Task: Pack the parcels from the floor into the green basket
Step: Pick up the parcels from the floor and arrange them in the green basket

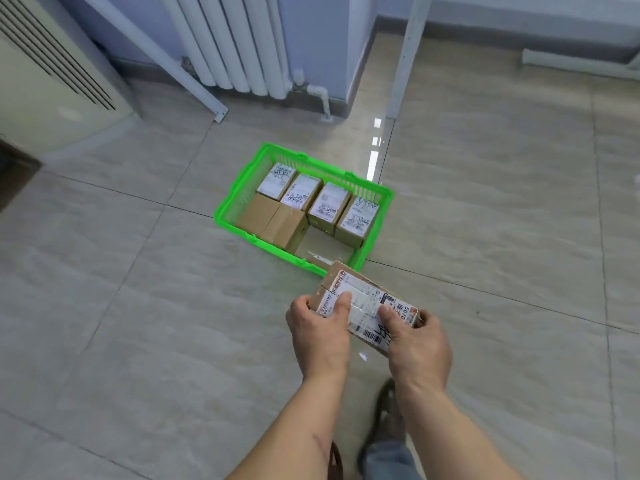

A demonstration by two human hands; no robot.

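A green plastic basket (227, 216) sits on the tiled floor in the middle of the view. Several cardboard parcels (329, 204) stand packed inside it, most with white shipping labels on top, and a gap shows at its near right corner. I hold one more labelled cardboard parcel (367, 299) just in front of the basket's near edge, above the floor. My left hand (320, 329) grips its left end with the thumb on the label. My right hand (417, 344) grips its right end.
A white radiator (239, 43) and pipe stand against the far wall. A cream cabinet with vents (52, 81) is at the left. White metal frame legs (403, 64) rise behind the basket. My shoe (388, 420) shows on the tiles below my hands.
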